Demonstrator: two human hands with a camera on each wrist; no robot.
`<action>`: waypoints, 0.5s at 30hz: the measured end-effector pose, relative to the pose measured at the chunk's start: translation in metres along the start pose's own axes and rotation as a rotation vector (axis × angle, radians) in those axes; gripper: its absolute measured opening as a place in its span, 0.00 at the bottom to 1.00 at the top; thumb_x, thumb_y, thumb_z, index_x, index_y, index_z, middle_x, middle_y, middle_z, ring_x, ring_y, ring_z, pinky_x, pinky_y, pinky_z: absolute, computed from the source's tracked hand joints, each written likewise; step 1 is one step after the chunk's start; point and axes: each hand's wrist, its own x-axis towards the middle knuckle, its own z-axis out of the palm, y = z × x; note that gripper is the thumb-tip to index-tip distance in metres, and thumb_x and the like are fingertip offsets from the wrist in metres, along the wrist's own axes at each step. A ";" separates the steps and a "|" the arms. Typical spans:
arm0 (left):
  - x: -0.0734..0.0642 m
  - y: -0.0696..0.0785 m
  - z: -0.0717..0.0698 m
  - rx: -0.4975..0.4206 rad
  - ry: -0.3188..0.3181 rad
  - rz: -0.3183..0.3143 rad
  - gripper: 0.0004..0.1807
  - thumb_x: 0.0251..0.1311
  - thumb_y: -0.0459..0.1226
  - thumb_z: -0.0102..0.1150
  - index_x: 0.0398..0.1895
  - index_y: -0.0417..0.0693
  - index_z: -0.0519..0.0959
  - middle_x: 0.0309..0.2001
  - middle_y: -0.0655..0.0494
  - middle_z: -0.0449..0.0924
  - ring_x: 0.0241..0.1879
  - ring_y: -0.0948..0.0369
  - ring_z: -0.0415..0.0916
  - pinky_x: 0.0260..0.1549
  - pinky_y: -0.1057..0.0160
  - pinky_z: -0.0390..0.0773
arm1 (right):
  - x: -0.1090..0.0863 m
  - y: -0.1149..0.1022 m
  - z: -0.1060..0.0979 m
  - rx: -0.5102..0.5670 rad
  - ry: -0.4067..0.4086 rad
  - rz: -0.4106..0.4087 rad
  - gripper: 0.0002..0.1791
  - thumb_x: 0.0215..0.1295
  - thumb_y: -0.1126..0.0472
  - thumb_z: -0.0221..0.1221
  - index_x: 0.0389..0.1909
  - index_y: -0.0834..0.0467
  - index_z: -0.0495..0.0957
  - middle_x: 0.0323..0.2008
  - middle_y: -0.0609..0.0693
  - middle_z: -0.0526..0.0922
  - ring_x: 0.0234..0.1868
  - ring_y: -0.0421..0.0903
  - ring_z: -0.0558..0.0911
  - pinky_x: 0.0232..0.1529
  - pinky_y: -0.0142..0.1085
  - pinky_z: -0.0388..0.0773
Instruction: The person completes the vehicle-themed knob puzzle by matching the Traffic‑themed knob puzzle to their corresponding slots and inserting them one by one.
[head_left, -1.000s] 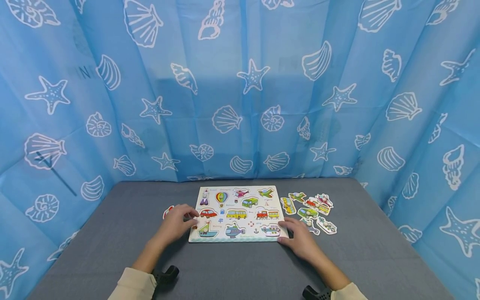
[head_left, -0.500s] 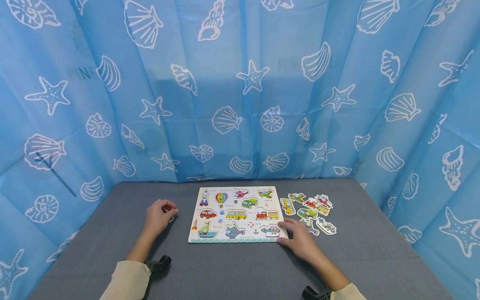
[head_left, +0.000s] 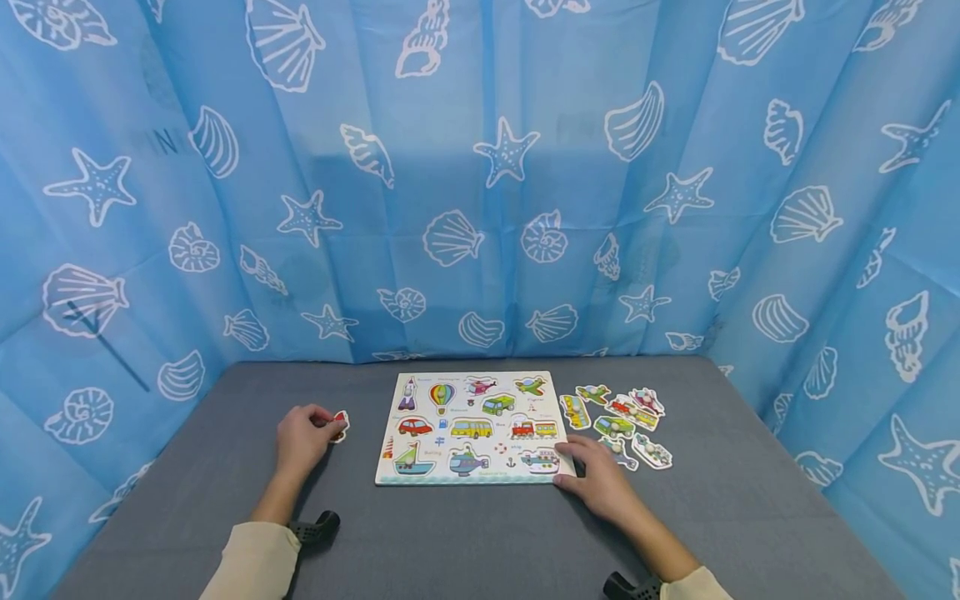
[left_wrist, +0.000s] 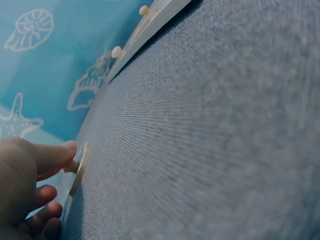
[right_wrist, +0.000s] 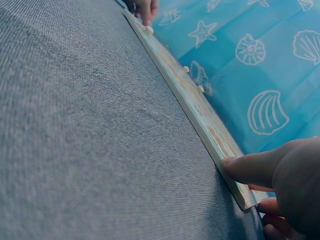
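Left of the puzzle board (head_left: 480, 493), my left hand (head_left: 300, 437) pinches a small red puzzle piece (head_left: 342, 425) with a pale border. In the left wrist view, the thumb and a finger meet at the peg of that tilted puzzle piece (left_wrist: 80, 170), close to the tabletop; its picture is hidden. My right hand (head_left: 600, 477) grips the board's right front corner. The right wrist view has the thumb of my right hand (right_wrist: 295, 175) on the front edge of the board (right_wrist: 185, 111) and the other fingers bent beside its end.
Several loose puzzle pieces, among them a green truck piece (head_left: 615, 427) and a yellow bus piece (head_left: 576, 412), lie right of the board. Grey cloth (head_left: 480, 542) covers the table. A blue shell-print curtain (head_left: 480, 275) hangs along its back and sides.
My left hand has moved left from the board's left edge to the red puzzle piece and now pinches it. My right hand stays at the board's corner.
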 end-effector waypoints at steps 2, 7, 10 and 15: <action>0.000 0.000 0.000 0.019 -0.011 -0.020 0.13 0.51 0.39 0.73 0.26 0.39 0.80 0.30 0.47 0.71 0.31 0.51 0.68 0.30 0.54 0.64 | 0.000 0.000 0.000 -0.002 0.002 -0.005 0.23 0.50 0.65 0.71 0.50 0.64 0.81 0.57 0.63 0.76 0.60 0.65 0.70 0.60 0.58 0.62; 0.002 0.001 -0.002 0.061 -0.047 -0.066 0.15 0.50 0.42 0.73 0.25 0.40 0.79 0.30 0.47 0.71 0.31 0.52 0.68 0.29 0.55 0.65 | 0.001 0.000 0.001 -0.001 0.004 0.001 0.23 0.51 0.66 0.71 0.50 0.64 0.81 0.57 0.63 0.76 0.61 0.65 0.70 0.60 0.58 0.62; 0.002 0.003 -0.004 0.077 -0.070 -0.076 0.16 0.50 0.43 0.73 0.24 0.40 0.80 0.30 0.46 0.71 0.30 0.51 0.68 0.28 0.55 0.65 | 0.002 0.000 0.001 -0.005 0.005 -0.001 0.23 0.51 0.66 0.71 0.50 0.64 0.81 0.57 0.64 0.76 0.60 0.65 0.70 0.60 0.58 0.62; 0.002 0.006 -0.004 0.085 -0.096 -0.090 0.15 0.52 0.43 0.72 0.25 0.40 0.81 0.31 0.46 0.72 0.30 0.51 0.69 0.28 0.55 0.66 | 0.001 0.000 0.001 -0.002 0.008 -0.006 0.23 0.51 0.66 0.71 0.50 0.65 0.81 0.57 0.64 0.76 0.60 0.65 0.70 0.60 0.58 0.63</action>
